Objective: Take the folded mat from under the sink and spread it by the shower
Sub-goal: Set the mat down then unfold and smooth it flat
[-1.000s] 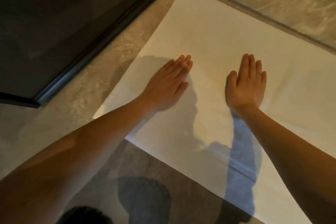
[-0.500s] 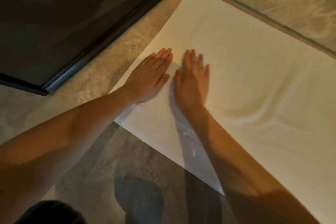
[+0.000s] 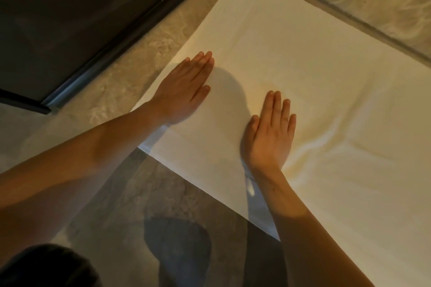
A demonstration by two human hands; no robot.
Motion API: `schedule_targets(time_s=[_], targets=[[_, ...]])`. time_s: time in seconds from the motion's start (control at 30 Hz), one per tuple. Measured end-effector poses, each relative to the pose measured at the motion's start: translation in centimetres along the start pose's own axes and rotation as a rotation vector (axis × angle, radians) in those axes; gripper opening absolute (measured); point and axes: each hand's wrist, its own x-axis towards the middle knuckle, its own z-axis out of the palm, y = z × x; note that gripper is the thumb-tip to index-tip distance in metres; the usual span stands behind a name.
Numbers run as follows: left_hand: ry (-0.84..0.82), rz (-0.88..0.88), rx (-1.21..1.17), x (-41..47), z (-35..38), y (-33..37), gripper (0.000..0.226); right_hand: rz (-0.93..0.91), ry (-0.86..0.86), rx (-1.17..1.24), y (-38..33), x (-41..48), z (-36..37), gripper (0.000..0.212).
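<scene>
Head view: we are pressing our left hand (image 3: 184,91) and right hand (image 3: 270,133) flat, fingers extended, gripping nothing, onto the mat (image 3: 303,81) lying unfolded on the floor (image 3: 112,91). Spreading seems nearly done; ripples right of our right hand are remaining. Beyond our left hand, the shower's dark frame (image 3: 112,53) is bordering it, blocking nothing.

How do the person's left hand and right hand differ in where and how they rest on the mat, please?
The left hand lies near the mat's edge facing the dark shower frame, fingers angled up-right; the right hand lies further in, beside the wrinkles, fingers pointing almost straight up. Both are flat, palm down, fingers together, gripping nothing.
</scene>
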Motion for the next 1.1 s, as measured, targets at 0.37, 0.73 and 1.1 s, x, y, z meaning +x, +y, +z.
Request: schedule_targets(time_s=[0.37,0.73,1.1], targets=[[-0.014,0.036,-0.024,-5.7,1.5,2.2,0.061,-0.017,-0.002,-0.011,0.3,0.0,0.5,0.06],[-0.009,-0.036,0.003,-7.9,0.9,-2.0,0.062,-0.253,-0.028,0.078,-8.7,-2.5,1.9,0.061],[0.053,0.013,-0.003,-7.8,0.8,-2.2,0.058,-0.104,-0.06,0.045,-2.3,-7.5,1.7,0.062]])
